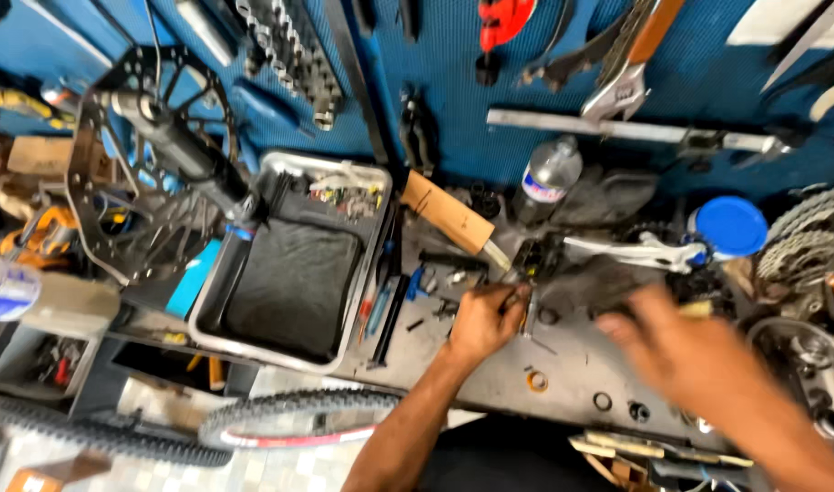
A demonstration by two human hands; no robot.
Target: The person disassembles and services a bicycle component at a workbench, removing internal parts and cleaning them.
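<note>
Grey, grease-stained metal forms the workbench (562,364), seen from above at a bicycle repair station. Left hand (480,319): fingers curled and pinched on a small dark metal part (529,310) that stands on the bench just in front of a dark rag (585,284); the exact shape of this part is too small to tell. Right hand (685,351): raised over the bench to the right and blurred, so whether it is spread or closed cannot be told; it appears to hold nothing. As a judgement, the work is at an early or middle stage: the part is in hand on the bench, while loose washers (537,380) and other small pieces lie scattered about, not yet fitted or put away. Containers: a silver metal tray (362,273) to the left holds a folded dark cloth (294,282) and, along its far edge, a cluster of small coloured items; a clear plastic bottle (549,178) stands against the blue pegboard (435,55); a tub with a blue lid (728,225) sits to the right, contents hidden. A wooden-handled tool (449,214) lies between tray and rag; a knobby tyre (289,419) shows below the bench edge.
</note>
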